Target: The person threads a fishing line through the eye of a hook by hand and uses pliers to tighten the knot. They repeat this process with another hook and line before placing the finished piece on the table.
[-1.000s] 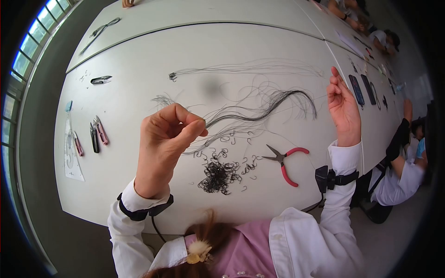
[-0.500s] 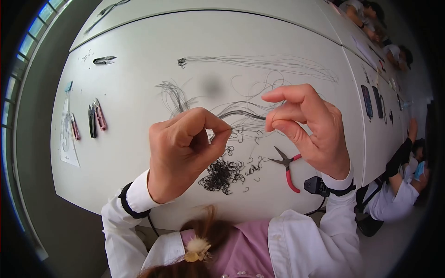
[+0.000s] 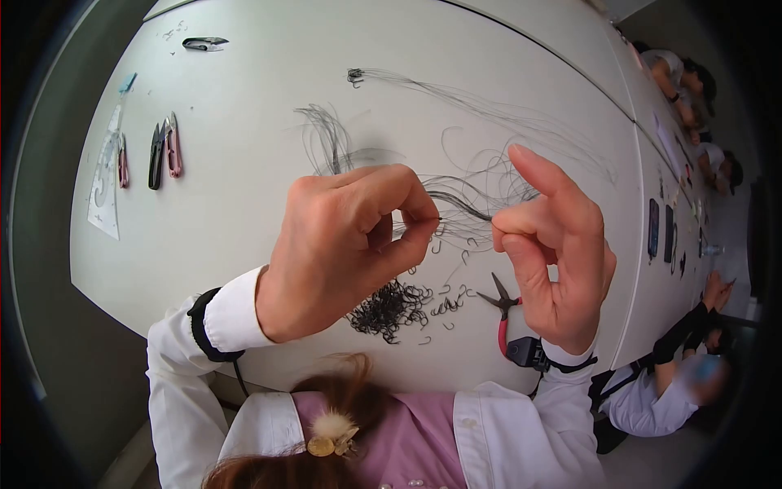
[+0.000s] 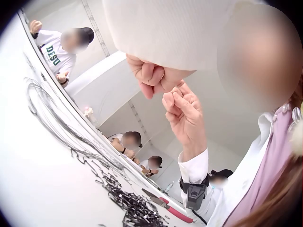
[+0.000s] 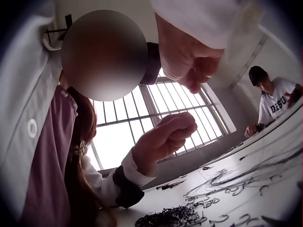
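Note:
My left hand pinches a small dark fish hook between thumb and forefinger; most of it is hidden by the fingertips. Just to its right, my right hand has thumb and fingers pressed together on fishing line too fine to make out clearly, its forefinger raised. Both hands are held above the table, close together but apart. Behind them lies a dark bundle of fishing line, partly covered by the hands. A heap of black fish hooks sits below the left hand, with several loose hooks beside it.
Red-handled pliers lie partly under the right hand. Farther back is a bunch of hooked lines. On the left are thread snips, more snips and a clear set square. Other people sit at the right.
My right hand has come in from the far right toward the left hand, its fingers closing to a pinch. The left hand has moved right, still pinching. The head view has shifted.

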`<state>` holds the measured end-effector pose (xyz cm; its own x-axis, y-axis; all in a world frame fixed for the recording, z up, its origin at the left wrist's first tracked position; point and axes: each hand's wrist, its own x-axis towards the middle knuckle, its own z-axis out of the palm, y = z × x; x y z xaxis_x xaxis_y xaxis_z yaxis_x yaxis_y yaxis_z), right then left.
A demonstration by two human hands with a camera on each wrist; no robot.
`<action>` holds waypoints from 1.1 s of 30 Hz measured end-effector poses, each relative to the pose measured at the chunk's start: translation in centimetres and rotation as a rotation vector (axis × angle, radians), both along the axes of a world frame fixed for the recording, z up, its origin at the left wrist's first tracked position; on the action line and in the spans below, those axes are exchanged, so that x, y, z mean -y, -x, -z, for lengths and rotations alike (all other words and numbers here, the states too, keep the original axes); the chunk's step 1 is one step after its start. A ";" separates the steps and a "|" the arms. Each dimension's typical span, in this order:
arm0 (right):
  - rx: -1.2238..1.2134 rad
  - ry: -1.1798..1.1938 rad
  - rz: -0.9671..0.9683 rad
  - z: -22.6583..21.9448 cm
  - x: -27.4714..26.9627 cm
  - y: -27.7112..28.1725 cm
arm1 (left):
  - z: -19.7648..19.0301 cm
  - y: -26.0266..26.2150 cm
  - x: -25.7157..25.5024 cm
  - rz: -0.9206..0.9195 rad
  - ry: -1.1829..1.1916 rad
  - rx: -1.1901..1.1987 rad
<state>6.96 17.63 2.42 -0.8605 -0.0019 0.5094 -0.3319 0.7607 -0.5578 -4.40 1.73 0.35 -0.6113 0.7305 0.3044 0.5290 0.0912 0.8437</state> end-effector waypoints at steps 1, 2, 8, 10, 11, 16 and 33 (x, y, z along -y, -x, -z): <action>0.004 0.001 0.002 0.0 -0.2 -0.1 | 0.0 0.0 0.0 0.009 0.017 0.014; 0.024 0.020 0.025 -0.1 -0.3 -0.2 | 0.1 -0.1 -0.1 0.009 0.016 0.017; 0.085 0.097 0.114 -1.3 -0.2 -0.7 | 0.0 -0.1 0.1 0.039 -0.002 -0.002; 0.104 0.084 0.178 -1.5 -0.2 -0.7 | 0.0 -0.1 0.1 0.059 -0.003 -0.003; 0.059 0.104 0.230 -1.0 -0.5 -0.8 | -0.1 0.0 0.2 0.056 -0.005 -0.003; -0.012 0.372 0.330 -0.5 -0.4 -0.3 | 0.1 0.1 0.2 0.208 -0.077 0.071; 0.128 0.507 0.248 -0.3 -1.2 0.0 | -0.8 0.6 0.7 0.352 0.068 0.859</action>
<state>7.01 18.85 2.69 -0.8591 0.4246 0.2857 -0.0834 0.4346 -0.8967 -5.02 1.02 1.20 -0.3473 0.9161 -0.2003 -0.2683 0.1076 0.9573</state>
